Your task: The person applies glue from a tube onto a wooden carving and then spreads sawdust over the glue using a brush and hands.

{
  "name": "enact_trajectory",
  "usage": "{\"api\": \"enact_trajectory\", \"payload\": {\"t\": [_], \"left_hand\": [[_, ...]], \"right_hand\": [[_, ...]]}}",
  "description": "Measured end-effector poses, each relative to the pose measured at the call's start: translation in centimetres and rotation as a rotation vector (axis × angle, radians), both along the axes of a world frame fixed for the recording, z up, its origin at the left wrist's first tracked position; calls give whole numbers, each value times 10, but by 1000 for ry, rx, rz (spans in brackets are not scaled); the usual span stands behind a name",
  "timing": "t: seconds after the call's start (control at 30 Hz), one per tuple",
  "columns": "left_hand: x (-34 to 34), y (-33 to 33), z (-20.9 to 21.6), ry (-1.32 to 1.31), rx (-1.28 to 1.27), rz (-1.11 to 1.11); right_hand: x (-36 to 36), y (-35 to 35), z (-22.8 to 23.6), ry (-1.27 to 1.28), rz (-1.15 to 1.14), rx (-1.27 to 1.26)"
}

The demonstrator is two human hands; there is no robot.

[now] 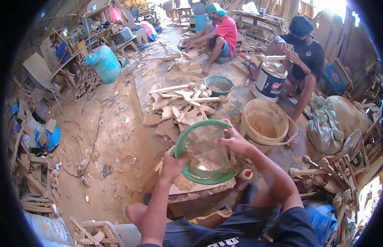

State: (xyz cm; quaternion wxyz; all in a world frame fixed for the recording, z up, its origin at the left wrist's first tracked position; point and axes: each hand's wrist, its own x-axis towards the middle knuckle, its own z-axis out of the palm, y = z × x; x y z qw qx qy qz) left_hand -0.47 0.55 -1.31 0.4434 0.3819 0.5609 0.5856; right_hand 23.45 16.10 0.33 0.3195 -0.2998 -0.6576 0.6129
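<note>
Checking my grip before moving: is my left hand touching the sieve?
Touching. The head view shows your left hand clasped around the left side of the green sieve.

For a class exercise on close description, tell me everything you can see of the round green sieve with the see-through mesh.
The round green sieve has a smooth, plastic-looking rim around fine, greyish, see-through mesh; pale shapes show through it. It appears tilted, held above a light-coloured, flat work surface. The person's left hand grips its left side; the right hand grips its upper right. Whether the mesh is damaged cannot be told.
</note>
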Motion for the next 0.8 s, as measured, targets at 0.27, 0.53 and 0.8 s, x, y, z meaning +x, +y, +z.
{"api": "enact_trajectory", "payload": {"t": [0.27,0.53,0.8], "left_hand": [[-14,-3,-9,112,-13,130],[-9,-5,-2,344,-62,231],[-15,-8,-10,277,-79,162]], "right_hand": [[-8,-8,13,-101,-244,-3],[-9,-21,-5,-184,11,-128],[-21,-22,-8,-229,-131,-16]]}}
